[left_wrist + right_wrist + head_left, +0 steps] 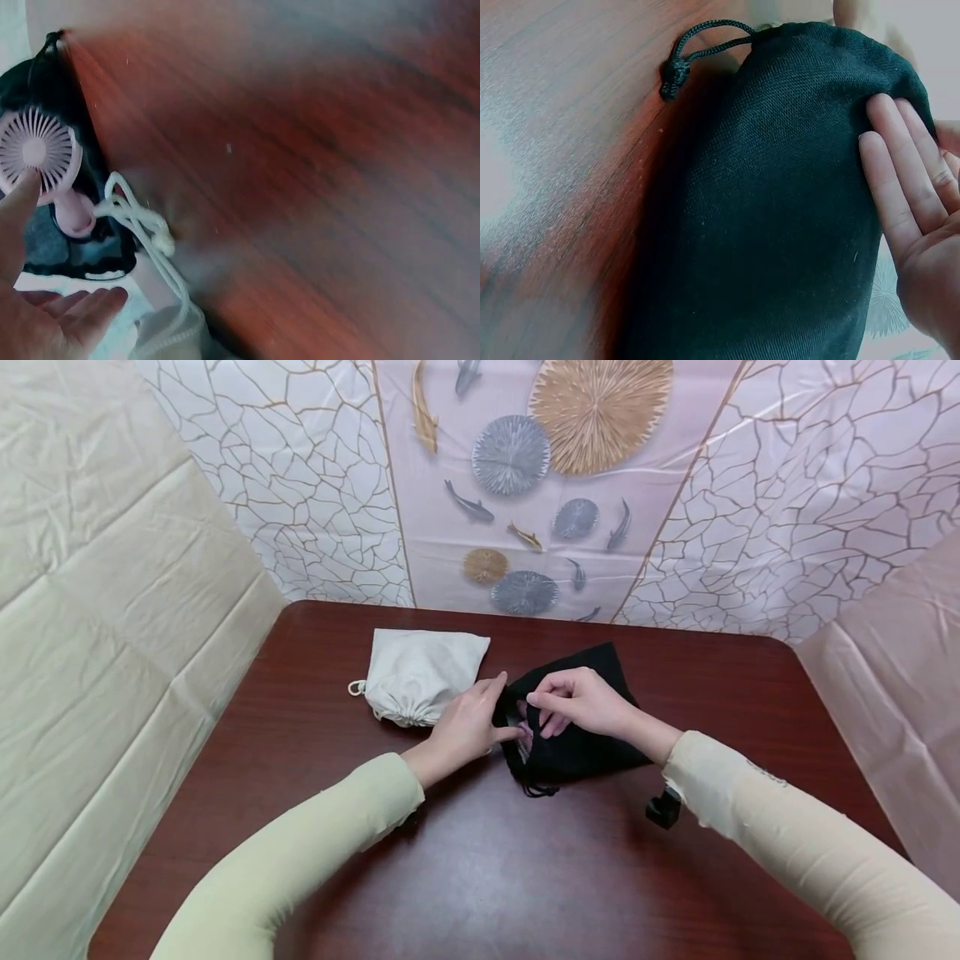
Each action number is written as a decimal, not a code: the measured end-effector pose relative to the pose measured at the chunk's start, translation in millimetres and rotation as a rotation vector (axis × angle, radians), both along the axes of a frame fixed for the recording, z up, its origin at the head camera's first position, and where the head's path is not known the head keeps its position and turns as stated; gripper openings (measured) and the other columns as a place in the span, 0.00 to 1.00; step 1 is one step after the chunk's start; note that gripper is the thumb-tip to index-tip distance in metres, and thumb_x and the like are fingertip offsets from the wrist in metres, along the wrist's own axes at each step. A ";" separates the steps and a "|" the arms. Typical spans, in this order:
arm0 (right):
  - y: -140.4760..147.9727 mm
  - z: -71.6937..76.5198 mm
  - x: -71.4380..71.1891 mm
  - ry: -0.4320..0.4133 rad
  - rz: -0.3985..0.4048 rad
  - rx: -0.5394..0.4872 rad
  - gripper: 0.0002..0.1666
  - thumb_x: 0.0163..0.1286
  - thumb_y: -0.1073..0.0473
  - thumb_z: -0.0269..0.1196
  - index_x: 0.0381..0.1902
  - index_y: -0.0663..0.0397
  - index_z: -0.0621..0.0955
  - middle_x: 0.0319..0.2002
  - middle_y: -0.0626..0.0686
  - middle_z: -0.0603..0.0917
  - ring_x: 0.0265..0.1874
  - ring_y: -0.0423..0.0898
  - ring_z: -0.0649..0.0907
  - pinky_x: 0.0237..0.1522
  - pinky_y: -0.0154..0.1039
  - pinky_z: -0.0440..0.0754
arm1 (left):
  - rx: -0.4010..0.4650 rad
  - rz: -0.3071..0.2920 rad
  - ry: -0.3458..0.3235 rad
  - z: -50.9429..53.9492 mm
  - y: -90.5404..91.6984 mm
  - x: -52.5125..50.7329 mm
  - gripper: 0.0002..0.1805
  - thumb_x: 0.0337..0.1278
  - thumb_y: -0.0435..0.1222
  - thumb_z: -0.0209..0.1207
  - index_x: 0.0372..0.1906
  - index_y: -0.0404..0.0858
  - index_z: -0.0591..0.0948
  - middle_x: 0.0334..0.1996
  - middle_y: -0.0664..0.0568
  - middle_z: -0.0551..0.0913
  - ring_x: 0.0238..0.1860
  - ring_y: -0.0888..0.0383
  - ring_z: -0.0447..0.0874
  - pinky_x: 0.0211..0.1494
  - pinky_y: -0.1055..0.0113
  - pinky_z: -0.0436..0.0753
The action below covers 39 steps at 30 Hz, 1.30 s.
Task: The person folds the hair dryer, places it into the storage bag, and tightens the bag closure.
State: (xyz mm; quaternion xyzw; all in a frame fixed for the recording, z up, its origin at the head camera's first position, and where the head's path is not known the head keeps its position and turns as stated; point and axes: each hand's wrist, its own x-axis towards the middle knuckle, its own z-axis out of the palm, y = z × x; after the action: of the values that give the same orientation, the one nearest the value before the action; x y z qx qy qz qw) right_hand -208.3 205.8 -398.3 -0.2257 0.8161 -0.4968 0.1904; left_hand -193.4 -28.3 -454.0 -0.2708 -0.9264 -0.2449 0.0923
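Observation:
A black drawstring bag (pixel 585 756) lies on the table with its mouth facing left and held apart. Inside the mouth sits a pink handheld fan (pixel 34 151), its round grille and part of its handle showing in the left wrist view. My left hand (pixel 467 718) is at the mouth, thumb touching the fan's grille and the other fingers extended outside the bag. With thumb and forefinger my right hand (pixel 588 702) pinches the bag's rim; its other fingers (pixel 900 165) lie against the black cloth in the right wrist view.
An off-white drawstring bag (pixel 423 672) lies just left of the black one, behind my left hand, with something bulging inside. Its white cord (pixel 139 217) trails loose. The black bag's knotted cord (pixel 676 71) rests on the brown table (pixel 480 877). Patterned cloth (pixel 315 485) hangs behind.

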 end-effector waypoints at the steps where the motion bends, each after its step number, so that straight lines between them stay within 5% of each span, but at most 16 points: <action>1: 0.0 -0.2 0.6 0.003 0.005 0.008 0.12 0.81 0.60 0.64 0.42 0.64 0.87 0.29 0.58 0.91 0.28 0.55 0.92 0.33 0.48 0.92 | -0.003 -0.009 -0.008 1.1 -1.9 -2.0 0.50 0.56 0.51 0.78 0.77 0.30 0.71 0.65 0.35 0.82 0.61 0.41 0.86 0.62 0.50 0.86; 11: 0.1 -6.7 4.4 0.070 0.050 0.082 0.10 0.80 0.56 0.65 0.43 0.58 0.89 0.30 0.53 0.92 0.23 0.52 0.90 0.26 0.45 0.89 | -0.074 -0.159 -0.128 23.9 -14.7 -25.5 0.30 0.67 0.32 0.71 0.71 0.29 0.77 0.62 0.38 0.84 0.64 0.45 0.84 0.68 0.52 0.82; 18: 0.9 -5.4 10.9 0.144 0.069 0.132 0.08 0.78 0.57 0.67 0.44 0.55 0.89 0.33 0.49 0.92 0.19 0.49 0.86 0.23 0.42 0.85 | -0.166 -0.151 -0.138 29.4 -8.6 -36.4 0.22 0.70 0.28 0.66 0.66 0.31 0.82 0.61 0.40 0.86 0.66 0.46 0.82 0.70 0.55 0.80; 24: -0.2 -8.9 18.5 0.423 0.172 0.230 0.02 0.75 0.56 0.71 0.41 0.46 0.89 0.33 0.39 0.86 0.24 0.36 0.81 0.30 0.36 0.83 | -0.219 -0.128 -0.109 27.9 -11.1 -41.3 0.16 0.70 0.28 0.64 0.60 0.33 0.85 0.55 0.41 0.88 0.60 0.46 0.86 0.65 0.55 0.83; 28: -2.9 -10.1 24.4 0.620 0.227 0.305 0.03 0.71 0.55 0.74 0.41 0.44 0.90 0.36 0.40 0.82 0.28 0.36 0.80 0.34 0.34 0.80 | -0.262 -0.119 -0.080 26.9 -11.5 -45.3 0.14 0.70 0.28 0.65 0.57 0.34 0.87 0.53 0.42 0.89 0.58 0.47 0.86 0.63 0.55 0.84; 34: -1.3 -11.3 29.1 0.686 0.250 0.384 0.07 0.68 0.55 0.76 0.42 0.44 0.90 0.39 0.43 0.79 0.29 0.41 0.81 0.35 0.34 0.79 | -0.295 -0.119 -0.070 27.6 -11.9 -46.7 0.13 0.70 0.28 0.64 0.56 0.34 0.88 0.52 0.41 0.89 0.57 0.46 0.87 0.61 0.55 0.85; 39: 6.5 -9.4 29.8 0.732 0.261 0.424 0.06 0.67 0.56 0.76 0.42 0.43 0.89 0.40 0.43 0.79 0.33 0.40 0.82 0.38 0.37 0.82 | -0.305 -0.161 0.001 25.7 -13.3 -42.6 0.10 0.68 0.28 0.64 0.50 0.34 0.89 0.48 0.42 0.89 0.51 0.45 0.89 0.56 0.54 0.87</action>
State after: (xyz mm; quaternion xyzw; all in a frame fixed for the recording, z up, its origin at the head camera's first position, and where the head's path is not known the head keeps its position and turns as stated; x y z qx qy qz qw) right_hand -178.6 212.3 -407.7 -0.4438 0.8783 -0.1775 -0.0078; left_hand -236.1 -41.5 -428.3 -0.3550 -0.9281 -0.1078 0.0307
